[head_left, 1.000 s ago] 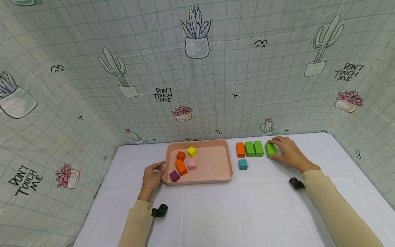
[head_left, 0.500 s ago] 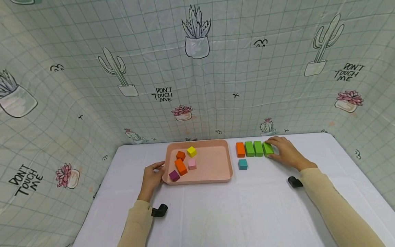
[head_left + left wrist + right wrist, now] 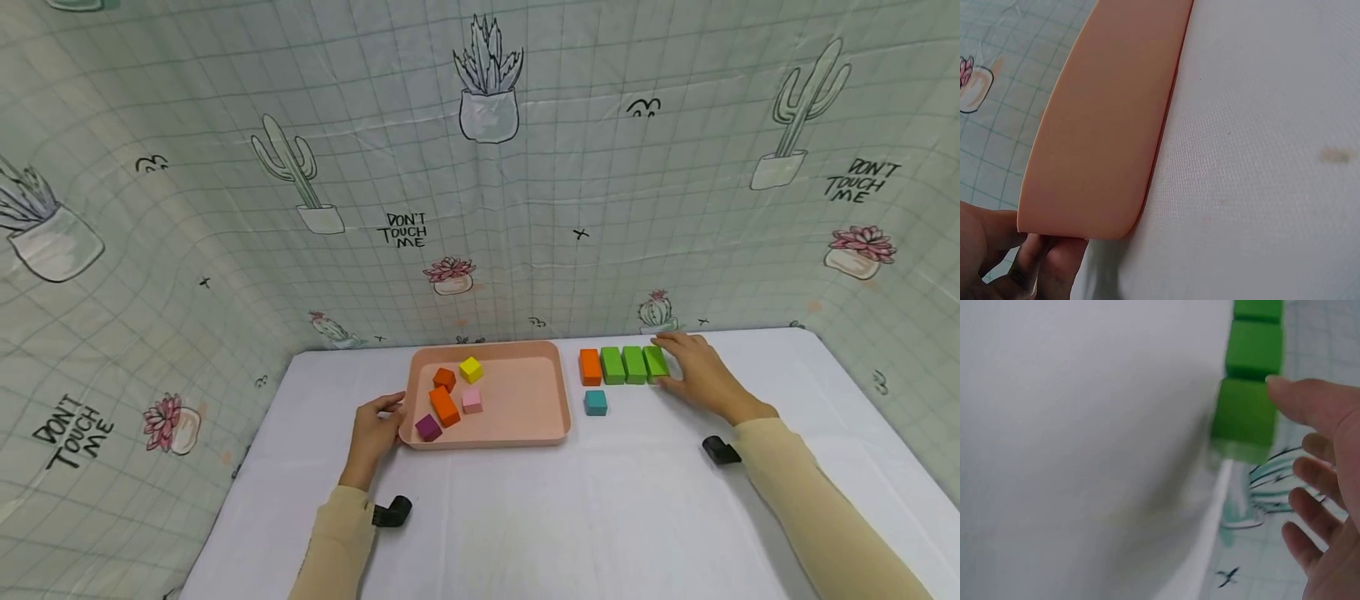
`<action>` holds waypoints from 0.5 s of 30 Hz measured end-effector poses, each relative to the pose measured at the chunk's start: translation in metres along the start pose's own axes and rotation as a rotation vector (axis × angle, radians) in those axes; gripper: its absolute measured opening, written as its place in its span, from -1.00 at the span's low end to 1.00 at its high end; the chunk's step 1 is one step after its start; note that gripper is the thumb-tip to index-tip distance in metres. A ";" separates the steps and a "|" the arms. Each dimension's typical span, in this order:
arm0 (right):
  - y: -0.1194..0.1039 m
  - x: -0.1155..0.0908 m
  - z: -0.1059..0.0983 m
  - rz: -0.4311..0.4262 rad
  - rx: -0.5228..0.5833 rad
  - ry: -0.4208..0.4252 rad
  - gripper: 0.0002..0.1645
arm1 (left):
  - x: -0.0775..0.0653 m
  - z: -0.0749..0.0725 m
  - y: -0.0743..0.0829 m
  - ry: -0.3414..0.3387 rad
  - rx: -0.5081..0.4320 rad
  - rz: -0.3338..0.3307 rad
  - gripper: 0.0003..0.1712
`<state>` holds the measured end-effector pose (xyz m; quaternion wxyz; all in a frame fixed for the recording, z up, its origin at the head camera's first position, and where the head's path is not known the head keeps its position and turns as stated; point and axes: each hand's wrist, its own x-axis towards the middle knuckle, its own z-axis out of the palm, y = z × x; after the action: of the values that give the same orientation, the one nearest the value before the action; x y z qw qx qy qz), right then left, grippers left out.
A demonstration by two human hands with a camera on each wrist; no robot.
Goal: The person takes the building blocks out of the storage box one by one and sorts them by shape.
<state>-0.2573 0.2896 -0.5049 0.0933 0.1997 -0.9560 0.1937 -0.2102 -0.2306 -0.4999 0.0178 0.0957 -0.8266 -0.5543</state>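
Note:
My right hand (image 3: 702, 377) stays over the last green block (image 3: 656, 364) at the right end of a row. In the right wrist view the thumb (image 3: 1300, 397) lies against that block's upper edge (image 3: 1244, 415), while the other fingers are loosely bent and apart from it. Two more green blocks (image 3: 612, 365) and an orange block (image 3: 590, 367) continue the row leftward. A teal cube (image 3: 596, 402) sits in front of the orange block. My left hand (image 3: 375, 429) holds the left rim of a pink tray (image 3: 525, 400); its fingers grip the edge in the left wrist view.
Inside the tray lie two orange blocks (image 3: 444, 407), a yellow cube (image 3: 471, 369), a pink cube (image 3: 472, 400) and a purple cube (image 3: 429, 427). A printed cloth (image 3: 487, 208) hangs behind the white table (image 3: 525, 517). Black wrist cameras (image 3: 722, 450) hang near the table.
My right hand has slid the last green block left against the row, then loosened from it. The head view has shifted slightly. My left hand stays on the tray.

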 end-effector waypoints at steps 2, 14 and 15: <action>-0.009 0.000 -0.004 -0.014 0.000 0.021 -0.21 | 0.000 0.001 0.000 0.000 -0.007 0.001 -0.62; -0.085 0.025 0.000 -0.126 0.042 -0.058 -0.33 | 0.000 0.001 0.000 0.000 -0.014 -0.027 -0.63; -0.092 0.027 0.004 -0.144 0.046 -0.065 -0.34 | -0.001 0.001 0.000 0.001 -0.015 -0.030 -0.63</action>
<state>-0.2440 0.2012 -0.4705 0.0711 0.2761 -0.9370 0.2018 -0.2097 -0.2294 -0.5003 0.0108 0.1082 -0.8208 -0.5608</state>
